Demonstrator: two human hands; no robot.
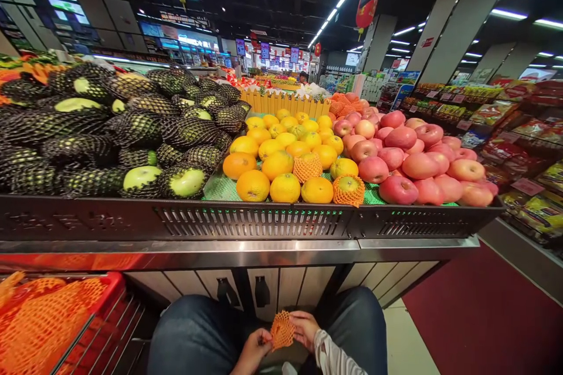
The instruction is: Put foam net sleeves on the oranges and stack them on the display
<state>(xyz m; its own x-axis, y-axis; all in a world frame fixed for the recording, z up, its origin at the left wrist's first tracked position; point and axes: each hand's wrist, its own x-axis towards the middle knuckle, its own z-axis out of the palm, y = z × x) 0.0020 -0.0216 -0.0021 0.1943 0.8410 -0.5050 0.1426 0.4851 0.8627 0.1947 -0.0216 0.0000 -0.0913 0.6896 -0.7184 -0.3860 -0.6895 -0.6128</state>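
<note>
An orange foam fruit net (282,331) is stretched between my two hands, low in the view between my knees. My left hand (257,347) pinches its left edge with thumb and finger. On the other side, my right hand (305,328) grips the net's right edge. No fruit shows inside the net, though part of it is behind my fingers. Ahead on the display lie several oranges (276,165). Two of them wear similar nets, one at the front edge (349,190) and one just behind it (307,168).
Melons in black nets (136,129) fill the left of the display, and pink apples (420,165) the right. A black slatted rim (250,221) runs along its front. Beside my left knee stands a red cart (115,290) heaped with orange nets (53,322). Snack shelves (523,152) are at right.
</note>
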